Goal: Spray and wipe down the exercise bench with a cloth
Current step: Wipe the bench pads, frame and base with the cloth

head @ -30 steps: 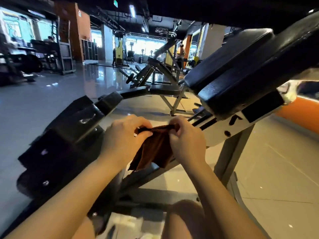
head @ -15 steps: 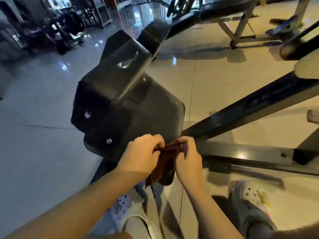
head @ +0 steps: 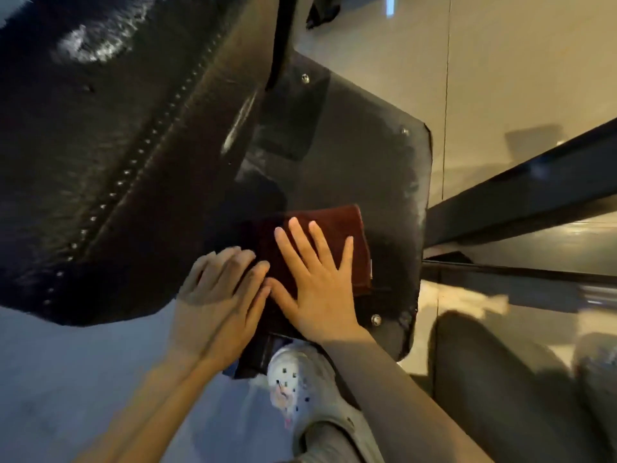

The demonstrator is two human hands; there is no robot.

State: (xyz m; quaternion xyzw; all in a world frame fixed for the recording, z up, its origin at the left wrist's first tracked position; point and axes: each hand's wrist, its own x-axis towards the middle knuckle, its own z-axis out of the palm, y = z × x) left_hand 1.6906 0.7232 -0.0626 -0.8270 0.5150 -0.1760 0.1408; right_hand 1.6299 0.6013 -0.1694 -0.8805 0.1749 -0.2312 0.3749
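Note:
A folded dark red cloth (head: pixel 337 225) lies flat on the black plate (head: pixel 377 168) of the exercise bench, below its big black padded part (head: pixel 110 135). My right hand (head: pixel 317 282) presses on the cloth with straight, spread fingers. My left hand (head: pixel 217 295) lies beside it at the cloth's left edge, fingers straight and together, fingertips touching the cloth. No spray bottle is in view.
A black steel frame bar (head: pixel 521 202) runs off to the right over the glossy tiled floor (head: pixel 500 78). My grey perforated shoe (head: pixel 300 385) stands just under the plate. A second leg and shoe (head: pixel 594 365) are at the lower right.
Both hands stopped pinching the bunched cloth in the air. The cloth now lies folded flat on the bench plate under my open hands. The camera has tipped down closer to the plate.

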